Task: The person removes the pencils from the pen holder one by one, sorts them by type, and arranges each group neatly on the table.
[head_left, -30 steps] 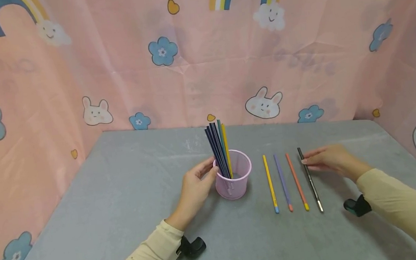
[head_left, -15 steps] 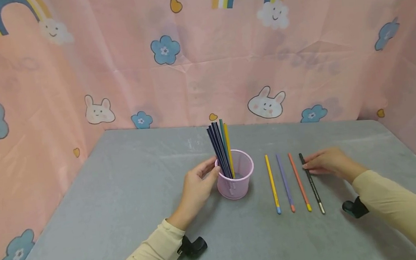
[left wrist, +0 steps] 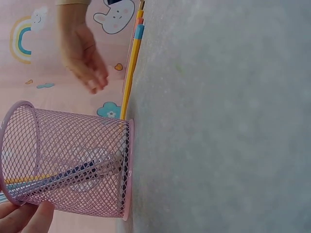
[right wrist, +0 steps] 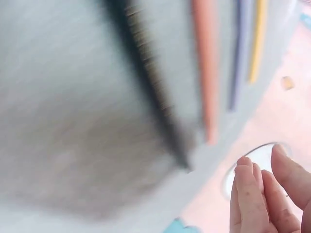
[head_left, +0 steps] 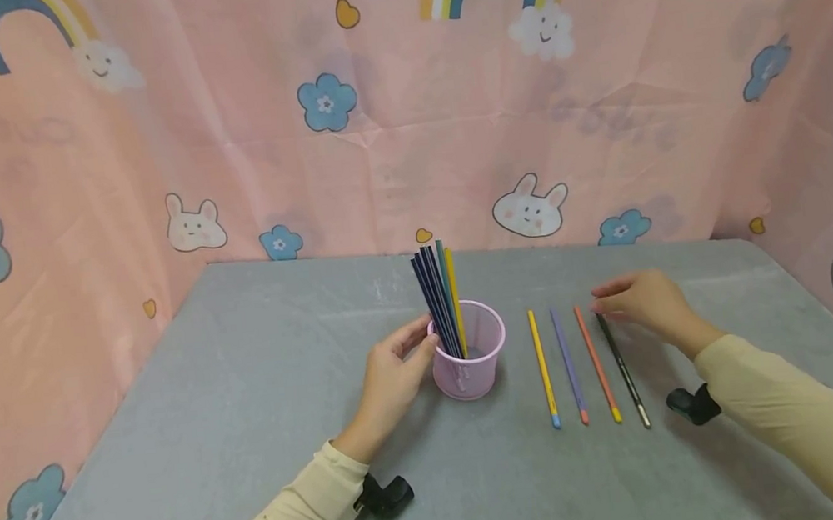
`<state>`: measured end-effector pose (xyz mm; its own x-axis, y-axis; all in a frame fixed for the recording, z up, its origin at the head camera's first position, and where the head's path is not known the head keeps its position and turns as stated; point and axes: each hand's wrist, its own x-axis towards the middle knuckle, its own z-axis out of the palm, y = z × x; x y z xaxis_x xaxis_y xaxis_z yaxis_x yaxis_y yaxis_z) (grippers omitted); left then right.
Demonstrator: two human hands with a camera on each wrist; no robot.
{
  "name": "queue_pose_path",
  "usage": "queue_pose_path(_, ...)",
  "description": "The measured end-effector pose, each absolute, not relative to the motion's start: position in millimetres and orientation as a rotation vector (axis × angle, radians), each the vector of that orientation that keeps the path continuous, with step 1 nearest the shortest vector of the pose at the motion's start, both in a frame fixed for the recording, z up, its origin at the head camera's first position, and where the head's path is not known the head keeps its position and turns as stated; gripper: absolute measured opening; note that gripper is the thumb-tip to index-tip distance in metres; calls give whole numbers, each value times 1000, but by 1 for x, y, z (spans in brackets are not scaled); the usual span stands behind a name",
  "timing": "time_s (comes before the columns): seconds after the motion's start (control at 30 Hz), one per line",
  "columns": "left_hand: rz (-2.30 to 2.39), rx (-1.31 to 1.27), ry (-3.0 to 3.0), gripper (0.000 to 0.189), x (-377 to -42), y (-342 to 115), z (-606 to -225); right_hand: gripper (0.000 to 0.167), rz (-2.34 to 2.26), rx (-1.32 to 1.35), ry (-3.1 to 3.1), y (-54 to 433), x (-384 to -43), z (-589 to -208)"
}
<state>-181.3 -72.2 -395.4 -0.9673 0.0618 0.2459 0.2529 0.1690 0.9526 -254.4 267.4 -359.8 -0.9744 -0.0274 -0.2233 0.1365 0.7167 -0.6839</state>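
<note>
A pink mesh pencil cup (head_left: 467, 379) stands upright on the grey table, with several dark blue pencils (head_left: 437, 304), a green one and a yellow one leaning to its left side. My left hand (head_left: 389, 380) grips the cup's left rim between thumb and fingers; the left wrist view shows the fingertips (left wrist: 41, 218) at the rim. To the cup's right lie a yellow pencil (head_left: 543, 369), a purple pencil (head_left: 569, 367), an orange pencil (head_left: 597, 364) and a black pencil (head_left: 626, 374), roughly side by side. Just above the black pencil's far end, my right hand (head_left: 647, 303) holds nothing.
A pink printed cloth (head_left: 404, 127) hangs behind and on both sides of the grey table (head_left: 282, 348). Black camera mounts (head_left: 387, 497) sit under both wrists, near the table surface.
My right hand has let go of the black pencil and moved up and slightly left. The black pencil's far end has shifted a little nearer. My left hand stays at the cup.
</note>
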Motion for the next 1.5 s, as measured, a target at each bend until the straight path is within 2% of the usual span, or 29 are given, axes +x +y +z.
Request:
queue_pose_path(0.3, -1918, -278, -2297, 39, -180, -71, -395, 52, -1371, -4, 2613, 216, -246, -334)
queue_pose_path(0.73, -1924, -253, -2288, 39, -183, -71, -396, 42, -1697, -174, 2390, 154, -251, -314)
queue_pose_path(1.13, -1916, -257, -2301, 41, -182, -71, -395, 38, -1617, -172, 2443, 130, -254, -314)
queue_pose_path(1.5, -1931, -240, -2296, 40, -181, -71, -394, 41, -1659, -202, 2408, 123, -254, -318)
